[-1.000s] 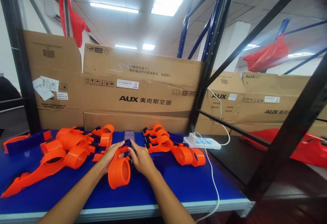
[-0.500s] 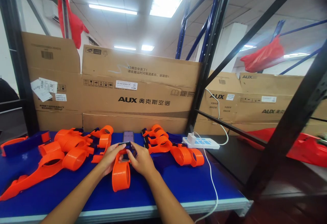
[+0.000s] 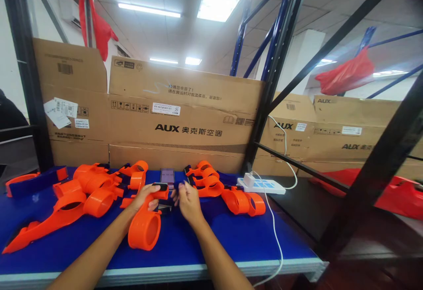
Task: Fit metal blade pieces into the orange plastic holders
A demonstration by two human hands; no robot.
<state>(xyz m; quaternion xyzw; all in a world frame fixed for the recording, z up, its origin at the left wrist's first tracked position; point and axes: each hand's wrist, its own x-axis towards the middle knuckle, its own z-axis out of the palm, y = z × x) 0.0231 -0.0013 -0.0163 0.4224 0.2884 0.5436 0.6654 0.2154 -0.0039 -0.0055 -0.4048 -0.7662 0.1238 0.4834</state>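
My left hand (image 3: 145,198) is closed around an orange tape dispenser (image 3: 144,229), whose open ring hangs toward me and whose dark end strip faces up. Just to its right, my right hand (image 3: 187,201) is closed, its fingertips pinching a small dark blue piece (image 3: 178,186) that is hard to make out. Below the hands, a small dark flat item (image 3: 165,209) lies partly hidden on the blue tabletop (image 3: 185,248). Behind them stands a phone (image 3: 167,176) with a lit screen.
Several orange dispensers (image 3: 95,180) are heaped at left. More orange dispensers (image 3: 208,180) lie at right, beside a white power strip (image 3: 264,185) with a cable (image 3: 274,224) over the table's front edge. Cardboard boxes (image 3: 185,149) and a black rack post (image 3: 269,83) border the back.
My right hand has drawn away to the right from the dispenser's dark end. My left hand has tilted the dispenser, so its ring has swung left and its dark strip shows.
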